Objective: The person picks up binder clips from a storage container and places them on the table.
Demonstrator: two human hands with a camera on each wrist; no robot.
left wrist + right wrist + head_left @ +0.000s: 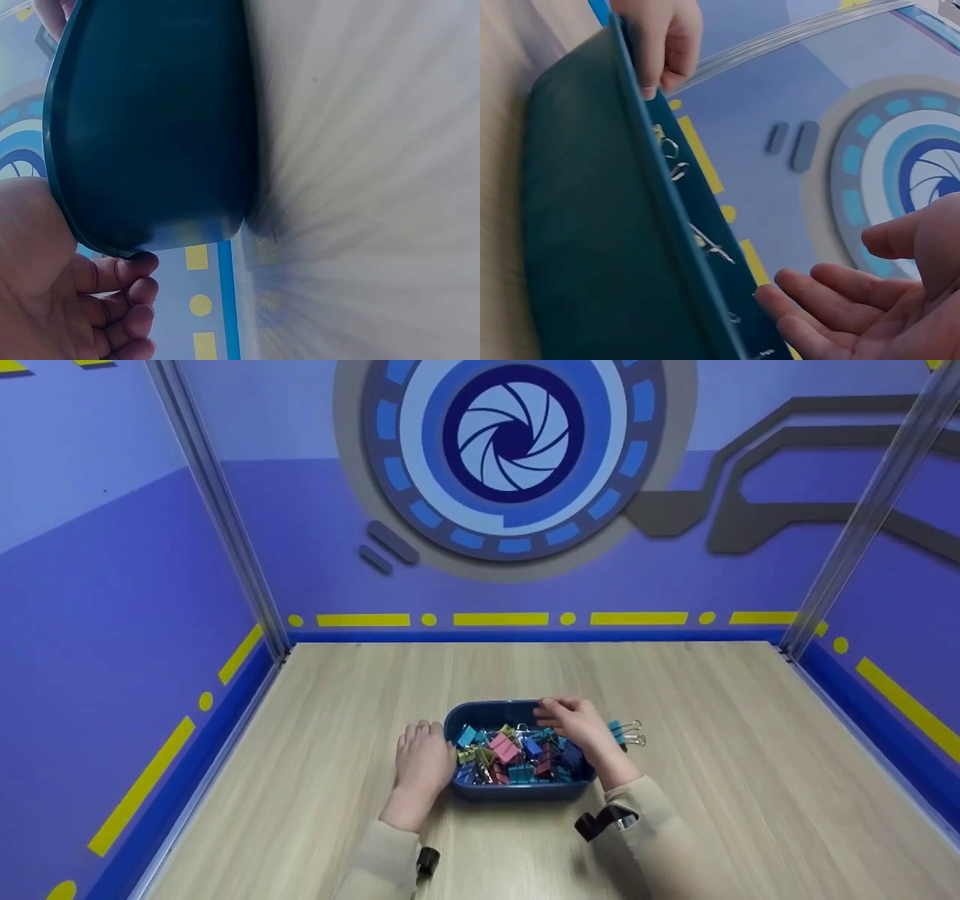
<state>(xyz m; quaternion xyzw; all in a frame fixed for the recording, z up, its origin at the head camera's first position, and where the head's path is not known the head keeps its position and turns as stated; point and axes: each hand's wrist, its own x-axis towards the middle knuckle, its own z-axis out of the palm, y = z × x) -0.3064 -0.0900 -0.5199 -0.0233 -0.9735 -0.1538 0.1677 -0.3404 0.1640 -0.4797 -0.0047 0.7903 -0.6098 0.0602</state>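
Observation:
A dark blue plastic bin (517, 793) stands on the table, holding a jumble of binder clips (504, 746) in pink, teal, blue, yellow-green and dark red. My left hand (425, 757) grips the bin's left end, thumb over the rim and fingers along the outside, as the left wrist view shows. Over the right part of the bin hovers my right hand (577, 727), its palm bare and its fingers loosely extended in the right wrist view. Just past the bin's right end is a teal binder clip (618, 732) with silver wire handles, partly hidden by the right hand.
The bin rests on a light wood-grain table (735, 780). Blue printed panels (285, 525) with yellow dashes enclose the back and both sides. Metal corner posts (225, 517) rise at the back corners. Black wrist cameras (600, 821) sit on both sleeves.

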